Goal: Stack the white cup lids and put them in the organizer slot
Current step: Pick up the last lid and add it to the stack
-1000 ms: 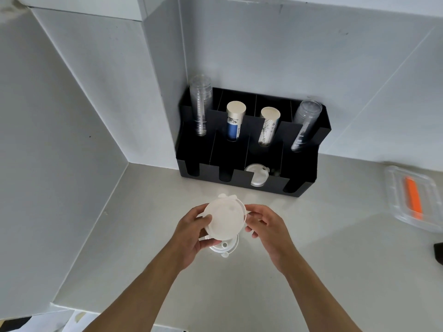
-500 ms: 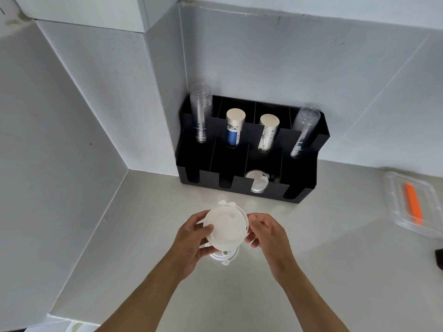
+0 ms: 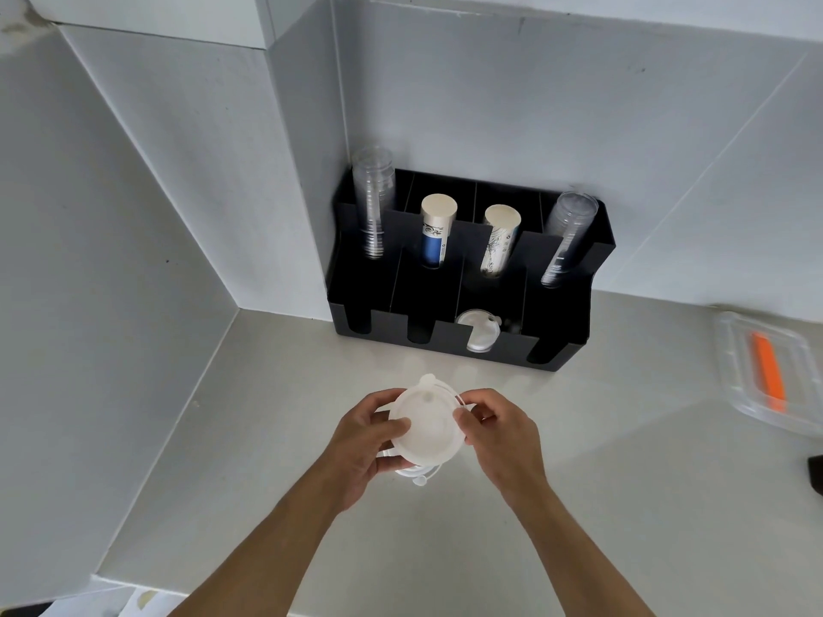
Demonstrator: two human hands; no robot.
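Both hands, the left hand [image 3: 360,443] and right hand [image 3: 503,431], clasp the stack of white cup lids [image 3: 426,427] above the counter [image 3: 623,505], one lid [image 3: 478,330] already slotted in the black organizer [image 3: 565,349], the rest undelivered.

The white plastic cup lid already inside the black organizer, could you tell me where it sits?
In the head view, the white plastic cup lid leans in the black organizer's front row, third slot from the left, below the patterned paper cups.

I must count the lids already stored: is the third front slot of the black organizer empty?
Not empty. A white lid leans inside the organizer, visible through that slot's front notch.
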